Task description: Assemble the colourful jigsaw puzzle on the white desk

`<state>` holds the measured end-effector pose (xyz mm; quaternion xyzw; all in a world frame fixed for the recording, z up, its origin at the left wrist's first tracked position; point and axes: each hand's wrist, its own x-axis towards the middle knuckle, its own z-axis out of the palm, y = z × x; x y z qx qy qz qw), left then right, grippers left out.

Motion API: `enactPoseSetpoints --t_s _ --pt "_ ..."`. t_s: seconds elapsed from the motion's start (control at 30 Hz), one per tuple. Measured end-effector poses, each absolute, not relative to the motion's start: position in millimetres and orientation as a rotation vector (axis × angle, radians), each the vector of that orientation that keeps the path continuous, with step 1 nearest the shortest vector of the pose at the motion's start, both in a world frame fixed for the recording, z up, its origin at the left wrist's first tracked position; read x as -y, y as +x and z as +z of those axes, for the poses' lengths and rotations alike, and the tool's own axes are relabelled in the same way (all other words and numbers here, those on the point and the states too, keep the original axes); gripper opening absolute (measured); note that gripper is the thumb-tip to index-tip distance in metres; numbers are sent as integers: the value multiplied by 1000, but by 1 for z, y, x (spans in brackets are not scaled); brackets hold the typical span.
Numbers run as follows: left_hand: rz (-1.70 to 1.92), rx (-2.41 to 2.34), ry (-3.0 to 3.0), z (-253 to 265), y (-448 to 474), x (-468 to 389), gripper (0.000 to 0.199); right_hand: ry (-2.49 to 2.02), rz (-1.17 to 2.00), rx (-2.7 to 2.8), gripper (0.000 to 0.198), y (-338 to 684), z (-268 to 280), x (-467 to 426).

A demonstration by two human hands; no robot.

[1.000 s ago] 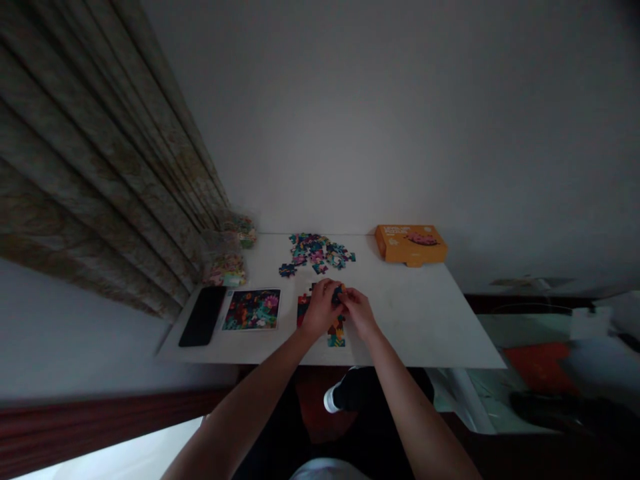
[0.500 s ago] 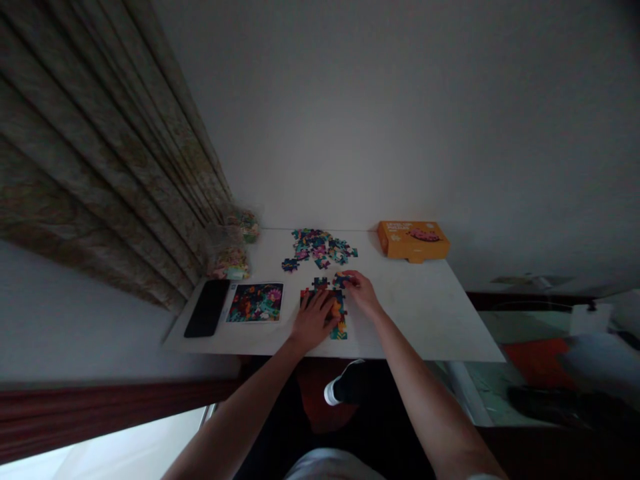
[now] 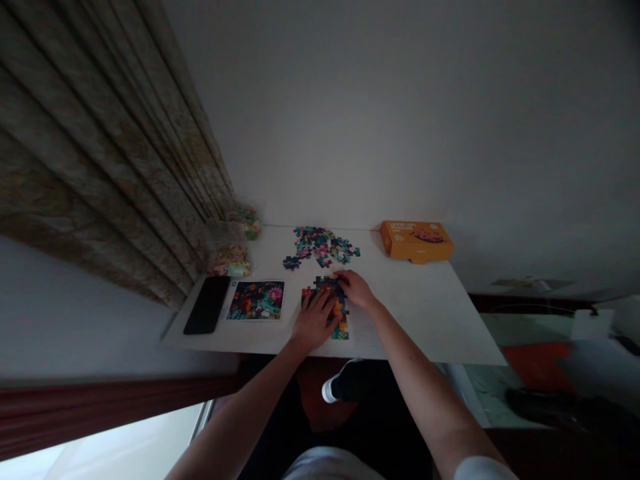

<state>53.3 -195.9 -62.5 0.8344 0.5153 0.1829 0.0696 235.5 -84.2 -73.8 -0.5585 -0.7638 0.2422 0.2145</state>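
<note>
A partly joined jigsaw puzzle (image 3: 341, 327) lies near the front edge of the white table. My left hand (image 3: 315, 320) rests flat on it with fingers spread, covering much of its middle and left. At the puzzle's upper right corner, my right hand (image 3: 356, 288) pinches a dark jigsaw piece (image 3: 341, 279), which touches the joined pieces. Behind the hands is a heap of loose jigsaw pieces (image 3: 320, 244), with one piece (image 3: 291, 263) set apart at its left. A printed picture card (image 3: 256, 301) with colourful flowers lies left of my left hand.
A black phone (image 3: 207, 305) lies at the table's left end. Behind it stand clear bags of puzzle pieces (image 3: 230, 257) beside the curtain (image 3: 150, 133). An orange puzzle box (image 3: 417, 241) sits at the back right, against the wall.
My right hand has moved the jigsaw piece slightly left, closing the gap to the piece at the puzzle's top edge. My left hand has stayed on the puzzle.
</note>
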Motion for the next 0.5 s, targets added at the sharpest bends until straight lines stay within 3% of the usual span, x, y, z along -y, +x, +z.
enactPoseSetpoints --t_s 0.3,0.5 --pt "540 -1545 2501 -61 53 196 42 -1637 363 2158 36 226 -74 106" --pt "516 -1551 2516 -65 52 198 42 -1539 366 2116 37 224 -65 125"
